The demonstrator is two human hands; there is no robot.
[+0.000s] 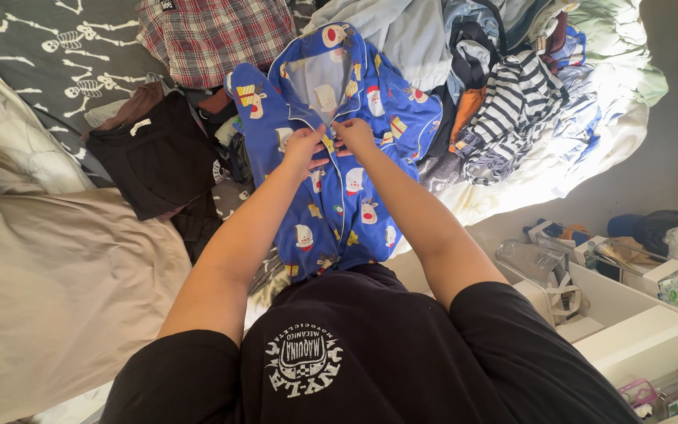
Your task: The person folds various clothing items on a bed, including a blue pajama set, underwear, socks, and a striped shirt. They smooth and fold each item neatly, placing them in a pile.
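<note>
My left hand (pixel 304 147) and right hand (pixel 352 135) close together, fingers pinched on the front opening of a blue cartoon-print pajama shirt (pixel 339 196), white box (pixel 663 276) at right

Your left hand (pixel 304 147) and right hand (pixel 355 136) pinch the front of a blue pajama shirt (pixel 331 212) with little cartoon pictures. It lies flat on the bed. A striped top (pixel 512 106) and a plaid cloth (pixel 209 35) sit nearby.

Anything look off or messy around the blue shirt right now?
The blue shirt lies flat, both hands at its front placket. The clothes heap to its right is a jumbled pile, and a striped top lies crumpled in it.
</note>
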